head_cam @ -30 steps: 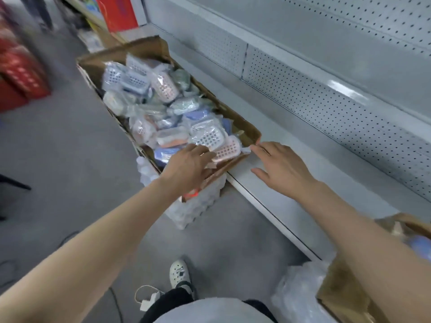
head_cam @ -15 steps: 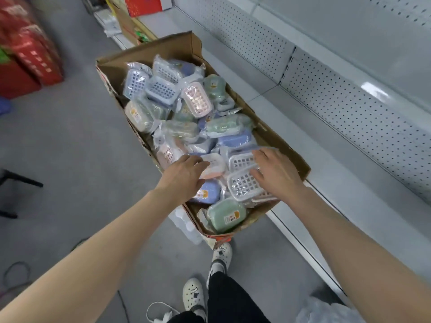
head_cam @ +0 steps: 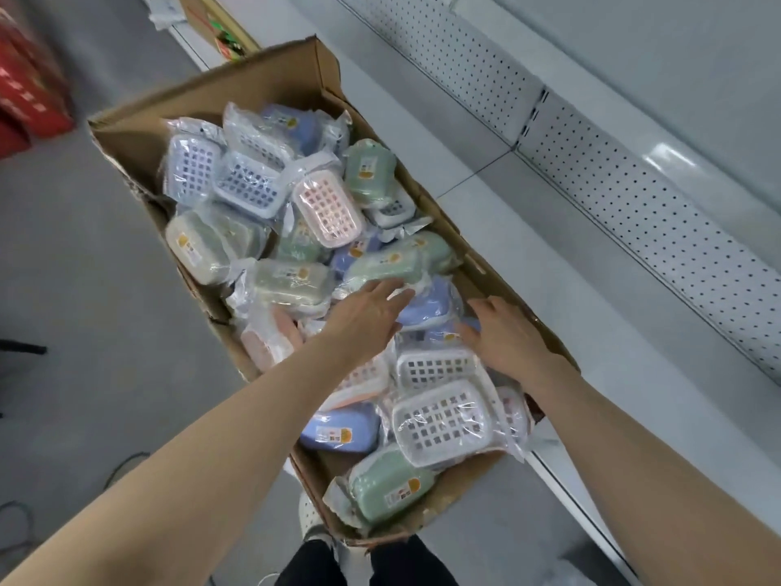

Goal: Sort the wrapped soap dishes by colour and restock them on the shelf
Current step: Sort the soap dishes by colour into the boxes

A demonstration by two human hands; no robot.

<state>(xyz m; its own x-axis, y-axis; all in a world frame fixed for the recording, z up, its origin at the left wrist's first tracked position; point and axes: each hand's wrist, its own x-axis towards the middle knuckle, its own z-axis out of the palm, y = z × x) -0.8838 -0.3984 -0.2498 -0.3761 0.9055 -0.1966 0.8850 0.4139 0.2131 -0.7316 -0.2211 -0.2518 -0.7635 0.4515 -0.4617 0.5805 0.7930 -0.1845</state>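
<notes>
The cardboard box (head_cam: 211,84) stands open at the top between the grey floor (head_cam: 84,289) and the white shelf (head_cam: 549,268), and its right side overlaps the shelf's front edge. What supports the box from below cannot be seen. The wrapped soap dishes (head_cam: 291,285) lie in a loose mixed pile inside the box, each in clear film. Colours are unsorted: blue and a pink dish (head_cam: 327,209) toward the far end, green in the middle, a white lattice dish (head_cam: 443,420) and a green dish (head_cam: 389,484) at the near end.

The left hand (head_cam: 367,315) lies on the middle of the pile with its fingers straight and spread, touching the film of a green and a blue dish. The right hand (head_cam: 507,336) rests flat on the pile just beside the box's right wall, fingers extended. Neither of the 2 hands grips anything.

The shelf deck is bare metal, backed by a perforated panel (head_cam: 634,205). Red cartons (head_cam: 25,90) stand on the floor at far left. A white shoe (head_cam: 310,516) shows below the box's near end
</notes>
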